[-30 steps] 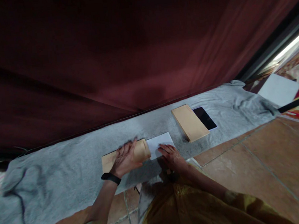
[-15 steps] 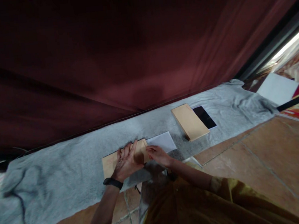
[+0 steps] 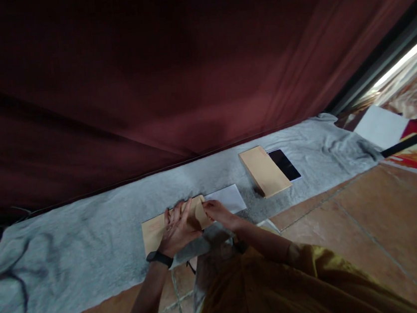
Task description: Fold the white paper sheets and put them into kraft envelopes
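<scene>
A tan paper envelope (image 3: 153, 232) lies lengthwise on the grey cloth. My left hand (image 3: 178, 226) rests flat across it, fingers spread, with a dark band around the wrist. At the envelope's right end, my right hand (image 3: 218, 212) has its fingers closed on the edge, which curls up a little. White paper (image 3: 228, 197) lies just beyond that end, partly covered by my right hand; whether it reaches inside the envelope I cannot tell.
Farther right lie a second tan envelope (image 3: 266, 171) and a dark-screened phone or tablet (image 3: 284, 164), side by side on the cloth (image 3: 90, 240). A dark red curtain (image 3: 186, 88) hangs along the far edge. Tiled floor (image 3: 351, 220) lies on the near side.
The envelope's right end has bent upward in my right fingers, which have shifted slightly left and up. My left hand stays nearly in place on the envelope.
</scene>
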Motion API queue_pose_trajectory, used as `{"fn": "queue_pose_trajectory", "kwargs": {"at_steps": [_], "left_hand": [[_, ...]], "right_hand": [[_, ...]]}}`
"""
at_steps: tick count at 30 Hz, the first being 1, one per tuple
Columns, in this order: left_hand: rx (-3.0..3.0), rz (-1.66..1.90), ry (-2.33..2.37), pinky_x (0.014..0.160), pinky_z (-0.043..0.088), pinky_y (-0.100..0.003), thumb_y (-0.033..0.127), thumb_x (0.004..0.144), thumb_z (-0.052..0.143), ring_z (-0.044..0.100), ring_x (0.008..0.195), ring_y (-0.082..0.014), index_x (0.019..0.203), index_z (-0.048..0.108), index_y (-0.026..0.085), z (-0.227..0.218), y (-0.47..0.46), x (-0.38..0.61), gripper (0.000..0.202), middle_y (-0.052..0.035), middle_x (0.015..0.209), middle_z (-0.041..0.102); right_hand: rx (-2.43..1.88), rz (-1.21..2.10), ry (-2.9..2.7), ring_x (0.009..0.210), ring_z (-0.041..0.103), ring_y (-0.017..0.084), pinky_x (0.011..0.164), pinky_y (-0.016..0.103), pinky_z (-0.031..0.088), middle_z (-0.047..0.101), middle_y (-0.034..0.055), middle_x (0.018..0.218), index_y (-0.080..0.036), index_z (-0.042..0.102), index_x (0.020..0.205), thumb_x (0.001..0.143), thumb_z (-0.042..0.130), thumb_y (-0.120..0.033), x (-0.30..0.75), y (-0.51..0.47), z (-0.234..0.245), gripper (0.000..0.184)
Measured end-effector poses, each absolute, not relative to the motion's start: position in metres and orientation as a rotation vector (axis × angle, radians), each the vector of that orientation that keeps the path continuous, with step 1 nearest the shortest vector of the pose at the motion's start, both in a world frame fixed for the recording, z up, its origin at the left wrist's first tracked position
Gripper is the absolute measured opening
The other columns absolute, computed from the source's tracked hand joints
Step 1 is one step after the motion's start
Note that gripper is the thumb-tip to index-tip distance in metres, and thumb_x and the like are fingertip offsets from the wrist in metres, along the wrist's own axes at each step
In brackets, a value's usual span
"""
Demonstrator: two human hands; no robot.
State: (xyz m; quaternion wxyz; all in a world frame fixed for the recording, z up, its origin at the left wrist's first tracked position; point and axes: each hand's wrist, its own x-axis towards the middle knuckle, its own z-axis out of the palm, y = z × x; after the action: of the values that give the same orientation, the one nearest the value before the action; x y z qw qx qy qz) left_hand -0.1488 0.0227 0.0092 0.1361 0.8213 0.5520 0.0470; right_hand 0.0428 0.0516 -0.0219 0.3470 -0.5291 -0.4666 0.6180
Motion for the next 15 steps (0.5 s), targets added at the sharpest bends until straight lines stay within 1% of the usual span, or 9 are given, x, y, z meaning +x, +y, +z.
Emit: {"fn": "queue_pose_trajectory", "kwargs": {"at_steps": [5, 9, 12, 15], "left_hand": [[2.374, 0.156, 1.598, 0.121, 0.010, -0.061, 0.054, 0.068, 0.076, 0.031, 0.148, -0.0370, 0.160, 0.011, 0.022, 0.004, 0.022, -0.150, 0.118, -0.0208, 0.156, 0.037], [2.398, 0.173, 1.588, 0.121, 0.014, -0.061, 0.058, 0.071, 0.073, 0.028, 0.150, -0.0369, 0.161, 0.010, 0.023, 0.000, 0.022, -0.151, 0.116, -0.0207, 0.160, 0.032], [2.399, 0.144, 1.580, 0.121, 0.015, -0.061, 0.058, 0.070, 0.074, 0.027, 0.150, -0.0371, 0.161, 0.010, 0.023, -0.001, 0.023, -0.152, 0.117, -0.0204, 0.161, 0.031], [2.398, 0.115, 1.555, 0.121, 0.015, -0.060, 0.057, 0.068, 0.076, 0.026, 0.151, -0.0366, 0.161, 0.009, 0.022, 0.001, 0.024, -0.154, 0.119, -0.0208, 0.162, 0.031]], "right_hand": [[-1.350, 1.649, -1.228, 0.071, 0.056, 0.016, 0.069, 0.028, 0.047, 0.062, 0.0005, 0.073, -0.018, 0.063, 0.071, 0.076, 0.059, -0.024, 0.044, 0.051, -0.018, 0.009], [-1.290, 1.698, -1.269, 0.072, 0.056, 0.016, 0.069, 0.028, 0.048, 0.061, -0.0002, 0.072, -0.019, 0.062, 0.068, 0.072, 0.062, -0.020, 0.042, 0.046, -0.014, 0.004], [-1.230, 1.725, -1.267, 0.079, 0.058, 0.018, 0.073, 0.030, 0.050, 0.064, 0.0017, 0.078, -0.020, 0.064, 0.070, 0.073, 0.065, -0.022, 0.043, 0.046, -0.009, 0.004], [-1.126, 1.760, -1.251, 0.091, 0.060, 0.021, 0.081, 0.031, 0.051, 0.068, 0.0031, 0.088, -0.020, 0.068, 0.078, 0.075, 0.069, -0.028, 0.046, 0.049, -0.003, 0.008]]}}
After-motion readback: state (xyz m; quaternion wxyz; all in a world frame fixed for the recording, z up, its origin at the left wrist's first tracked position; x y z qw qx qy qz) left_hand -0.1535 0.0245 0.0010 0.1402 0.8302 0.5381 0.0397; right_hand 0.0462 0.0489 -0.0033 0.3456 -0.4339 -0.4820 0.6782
